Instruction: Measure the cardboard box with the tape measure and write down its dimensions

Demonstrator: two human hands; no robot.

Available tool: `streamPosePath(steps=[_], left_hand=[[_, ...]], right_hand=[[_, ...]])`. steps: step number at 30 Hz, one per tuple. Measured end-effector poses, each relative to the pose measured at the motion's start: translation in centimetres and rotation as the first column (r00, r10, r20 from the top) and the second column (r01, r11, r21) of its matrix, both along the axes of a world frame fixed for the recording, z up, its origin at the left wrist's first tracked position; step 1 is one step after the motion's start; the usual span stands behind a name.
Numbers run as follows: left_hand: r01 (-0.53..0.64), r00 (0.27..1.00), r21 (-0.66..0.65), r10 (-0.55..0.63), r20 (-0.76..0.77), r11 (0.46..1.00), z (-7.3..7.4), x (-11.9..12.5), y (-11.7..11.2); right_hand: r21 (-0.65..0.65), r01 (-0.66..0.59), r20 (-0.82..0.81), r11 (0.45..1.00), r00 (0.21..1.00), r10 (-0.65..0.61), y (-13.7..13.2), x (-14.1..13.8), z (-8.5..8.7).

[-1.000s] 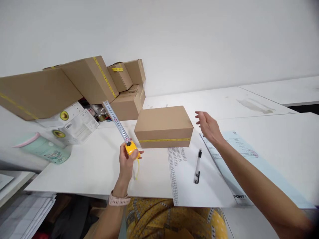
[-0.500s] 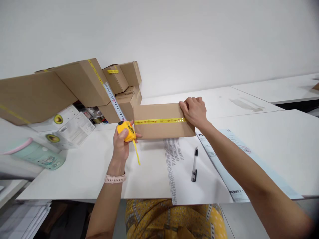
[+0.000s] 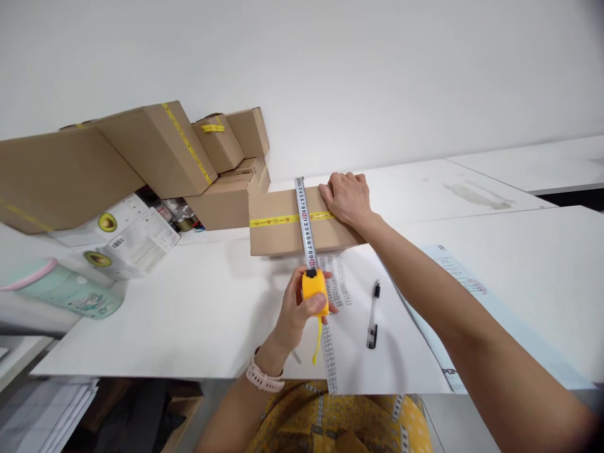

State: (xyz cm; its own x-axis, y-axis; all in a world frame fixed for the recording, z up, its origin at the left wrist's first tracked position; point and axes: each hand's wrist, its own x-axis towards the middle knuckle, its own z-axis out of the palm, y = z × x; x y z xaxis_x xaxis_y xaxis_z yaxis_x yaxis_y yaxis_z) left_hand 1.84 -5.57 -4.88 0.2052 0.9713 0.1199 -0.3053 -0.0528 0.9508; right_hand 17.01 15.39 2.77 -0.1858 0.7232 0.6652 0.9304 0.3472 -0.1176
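Note:
My left hand (image 3: 295, 308) is closed around a yellow tape measure (image 3: 314, 292), its yellow strap dangling below. The pulled-out metal blade (image 3: 304, 220) runs up across the width of a cardboard box (image 3: 276, 239), its tip beyond the far edge; whether it touches the box I cannot tell. Yellow printed tape (image 3: 271, 221) lies along the box's top. Over the box's right end, my right hand (image 3: 348, 196) is bent with its fingers curled on the far edge, gripping it. A black-capped pen (image 3: 372, 314) lies on a printed sheet (image 3: 391, 358) in front of the box.
Several cardboard boxes (image 3: 155, 151) are stacked at the back left against the wall. Beside them are white avocado-printed cartons (image 3: 136, 242) and a mint cup with a pink rim (image 3: 70, 292). A pale blue document (image 3: 500, 314) lies under my right forearm.
My left hand has moved right and nearer to me, swinging the tape measure from the box's left side to across its top. My right hand and the box have shifted slightly left.

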Motion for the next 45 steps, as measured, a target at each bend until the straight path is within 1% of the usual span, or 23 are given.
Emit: streamPosePath(steps=[2,4,7,11,16,19,23,30,34,37,40,43,45], left_hand=[[0.005,1.0,-0.023,-0.005,0.018,1.0,-0.1,0.3,-0.1],[0.009,1.0,-0.039,-0.009,0.018,0.999,-0.3,0.4,-0.5],[0.011,1.0,-0.048,-0.011,0.015,0.999,-0.9,0.2,-1.1],[0.017,1.0,-0.051,-0.016,0.007,0.999,-1.6,-0.1,-1.3],[0.02,1.0,-0.07,-0.021,-0.009,0.997,-2.5,-0.4,-1.0],[0.019,0.997,-0.083,-0.025,-0.067,0.996,-2.9,-0.5,-0.7],[0.032,0.993,-0.095,-0.042,-0.107,0.995,-3.0,-0.8,-0.4],[0.041,0.99,-0.117,-0.056,-0.132,0.992,-2.5,-0.9,-0.5],[0.033,0.987,-0.111,-0.049,-0.151,0.993,-2.9,-0.8,-0.6],[-0.03,0.984,-0.042,0.022,-0.179,0.999,-3.4,-0.6,-1.5],[-0.085,0.976,0.019,0.087,-0.199,0.996,-3.8,-0.4,-3.4],[-0.13,0.954,0.034,0.134,-0.267,0.991,-4.6,-0.3,-5.7],[-0.164,0.937,0.017,0.161,-0.31,0.986,-5.5,-0.3,-7.1]], right_hand=[[0.021,0.002,-0.01,1.0,1.0,-0.002,0.0,-0.1,-0.2],[0.01,-0.015,-0.011,1.0,1.0,0.015,0.1,0.0,-0.3],[-0.031,-0.086,0.002,0.996,0.996,0.086,0.5,0.0,-0.2],[-0.031,-0.185,0.018,0.982,0.982,0.186,0.1,-0.2,0.1],[-0.049,-0.23,0.135,0.972,0.963,0.234,-0.9,-0.4,0.7],[-0.078,-0.282,0.185,0.956,0.938,0.292,-0.8,-0.3,0.9],[-0.071,-0.288,0.165,0.955,0.941,0.296,-0.3,-0.3,0.6],[-0.072,-0.291,0.139,0.954,0.944,0.299,-0.4,-0.3,0.5],[-0.071,-0.285,0.138,0.956,0.946,0.293,-0.6,-0.2,0.4],[-0.059,-0.255,0.118,0.965,0.958,0.26,-0.8,-0.2,0.2],[-0.045,-0.217,0.092,0.975,0.971,0.22,-1.4,-0.2,-0.1],[-0.026,-0.208,0.086,0.978,0.974,0.21,-2.9,-0.2,-0.5],[-0.004,-0.209,0.08,0.978,0.975,0.208,-4.6,-0.1,-1.0]])
